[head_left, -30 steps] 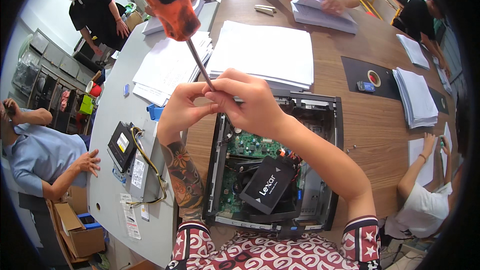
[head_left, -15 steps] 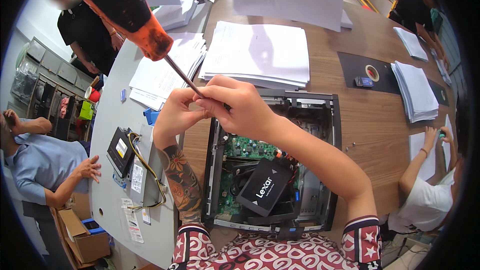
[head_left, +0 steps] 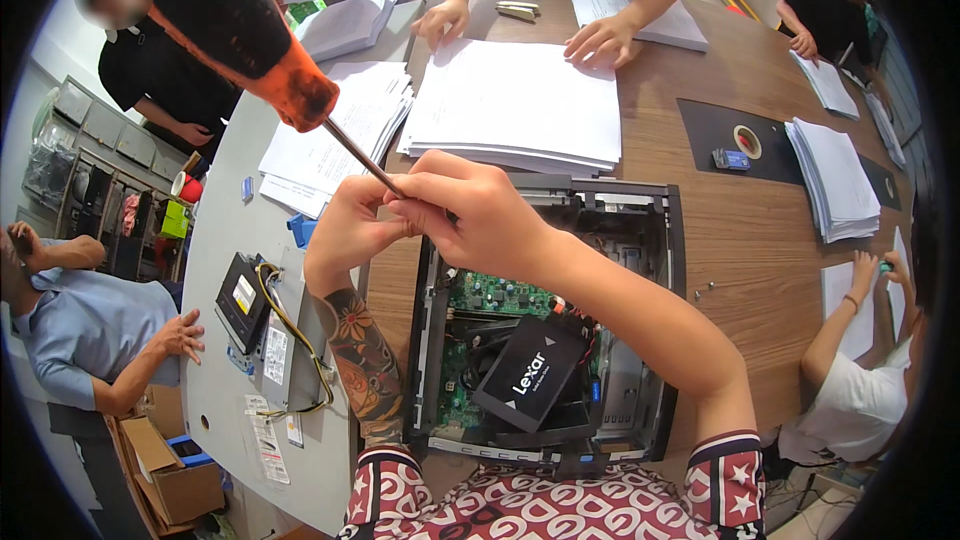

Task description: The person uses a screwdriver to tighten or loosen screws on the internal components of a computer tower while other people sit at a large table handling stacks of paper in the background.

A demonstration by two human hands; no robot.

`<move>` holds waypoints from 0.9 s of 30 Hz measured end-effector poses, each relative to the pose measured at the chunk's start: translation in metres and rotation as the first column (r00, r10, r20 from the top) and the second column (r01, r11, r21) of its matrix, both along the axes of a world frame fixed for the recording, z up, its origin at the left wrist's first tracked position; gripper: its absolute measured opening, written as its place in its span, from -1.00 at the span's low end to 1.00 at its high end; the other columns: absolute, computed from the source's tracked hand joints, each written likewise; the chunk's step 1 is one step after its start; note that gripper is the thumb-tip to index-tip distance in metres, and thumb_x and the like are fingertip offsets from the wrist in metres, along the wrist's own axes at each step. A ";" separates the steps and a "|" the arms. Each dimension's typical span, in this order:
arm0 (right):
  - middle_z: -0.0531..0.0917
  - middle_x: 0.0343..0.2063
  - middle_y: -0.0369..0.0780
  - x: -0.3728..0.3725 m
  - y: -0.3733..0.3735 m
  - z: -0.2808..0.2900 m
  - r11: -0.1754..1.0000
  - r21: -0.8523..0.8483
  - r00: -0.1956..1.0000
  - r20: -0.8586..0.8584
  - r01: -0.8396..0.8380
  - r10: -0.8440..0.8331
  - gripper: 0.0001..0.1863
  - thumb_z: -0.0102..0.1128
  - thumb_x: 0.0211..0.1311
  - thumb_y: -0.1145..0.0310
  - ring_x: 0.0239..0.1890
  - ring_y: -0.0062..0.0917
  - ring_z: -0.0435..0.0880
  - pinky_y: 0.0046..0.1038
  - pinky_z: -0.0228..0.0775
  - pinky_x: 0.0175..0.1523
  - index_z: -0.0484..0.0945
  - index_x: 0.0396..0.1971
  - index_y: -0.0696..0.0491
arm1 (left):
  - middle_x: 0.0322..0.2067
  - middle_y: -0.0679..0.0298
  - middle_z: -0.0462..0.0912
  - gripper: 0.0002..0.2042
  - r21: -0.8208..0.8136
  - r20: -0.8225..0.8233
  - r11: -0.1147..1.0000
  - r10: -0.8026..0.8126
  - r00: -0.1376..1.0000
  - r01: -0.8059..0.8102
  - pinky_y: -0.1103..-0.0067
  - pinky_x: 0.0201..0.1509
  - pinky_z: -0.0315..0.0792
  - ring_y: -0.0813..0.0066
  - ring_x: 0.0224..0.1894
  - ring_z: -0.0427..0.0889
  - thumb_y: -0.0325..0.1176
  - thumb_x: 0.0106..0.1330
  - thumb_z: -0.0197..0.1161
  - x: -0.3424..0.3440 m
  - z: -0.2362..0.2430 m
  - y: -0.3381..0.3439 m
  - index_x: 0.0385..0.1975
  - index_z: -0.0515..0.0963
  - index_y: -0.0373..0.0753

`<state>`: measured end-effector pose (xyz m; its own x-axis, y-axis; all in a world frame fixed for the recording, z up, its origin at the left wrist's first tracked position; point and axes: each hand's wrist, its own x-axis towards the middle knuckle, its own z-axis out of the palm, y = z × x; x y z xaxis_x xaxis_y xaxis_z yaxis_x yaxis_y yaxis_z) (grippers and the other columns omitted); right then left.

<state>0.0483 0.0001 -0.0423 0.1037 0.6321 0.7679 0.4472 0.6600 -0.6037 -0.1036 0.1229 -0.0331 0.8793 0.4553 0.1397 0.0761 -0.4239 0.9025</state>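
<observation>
On the brown surface (head_left: 745,240) sits an open computer case (head_left: 673,270), a screwdriver (head_left: 262,52) slanting up near its far-left corner, shaft pinched by my right hand (head_left: 475,205), tip at my left hand (head_left: 345,237), whose grip I cannot tell, and, inside the case, a black drive (head_left: 530,375).

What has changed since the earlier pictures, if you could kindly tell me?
The screwdriver has tipped further left, its handle lower. Across the table, a co-worker's hands have come forward from the farther papers onto the large paper stack. The right hand still pinches the screwdriver's shaft, with the left hand against it; the black drive still lies in the open computer case.
</observation>
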 end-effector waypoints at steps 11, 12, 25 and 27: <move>0.61 -0.39 -0.15 0.001 -0.001 0.001 1.000 -0.011 1.000 0.003 -0.006 0.006 -0.80 0.28 0.17 0.62 -0.43 -0.42 0.68 -0.45 0.53 -0.35 0.63 -0.18 0.23 | -0.40 0.30 0.71 -0.80 0.012 -0.021 1.000 -0.019 1.000 0.019 0.59 -0.22 0.54 0.64 -0.29 0.63 -0.54 0.08 0.47 0.000 0.003 -0.001 -0.29 0.67 -0.35; 0.62 -0.39 -0.15 0.000 -0.001 0.001 1.000 -0.010 1.000 0.007 0.000 0.000 -0.81 0.28 0.17 0.62 -0.42 -0.42 0.68 -0.45 0.53 -0.35 0.63 -0.19 0.23 | -0.40 0.30 0.71 -0.81 0.010 -0.015 1.000 -0.022 1.000 0.023 0.59 -0.22 0.54 0.64 -0.29 0.63 -0.55 0.08 0.47 0.000 0.004 -0.001 -0.29 0.67 -0.35; 0.55 -0.45 -0.12 0.005 0.003 -0.003 0.999 -0.014 0.998 -0.054 0.041 -0.041 -0.86 0.27 0.20 0.53 -0.49 -0.25 0.59 -0.32 0.44 -0.36 0.63 -0.24 0.21 | -0.41 0.30 0.71 -0.85 0.028 -0.018 0.999 0.031 0.999 -0.031 0.60 -0.18 0.55 0.65 -0.27 0.63 -0.56 0.14 0.40 0.010 0.006 -0.008 -0.29 0.66 -0.39; 0.55 -0.45 -0.13 0.004 0.002 -0.002 0.999 -0.020 0.999 -0.032 0.038 -0.039 -0.86 0.27 0.20 0.53 -0.50 -0.25 0.59 -0.31 0.44 -0.36 0.64 -0.24 0.20 | -0.40 0.30 0.71 -0.85 0.009 -0.019 1.000 0.028 0.999 -0.028 0.61 -0.18 0.55 0.64 -0.27 0.64 -0.56 0.13 0.40 0.009 0.005 -0.006 -0.29 0.66 -0.39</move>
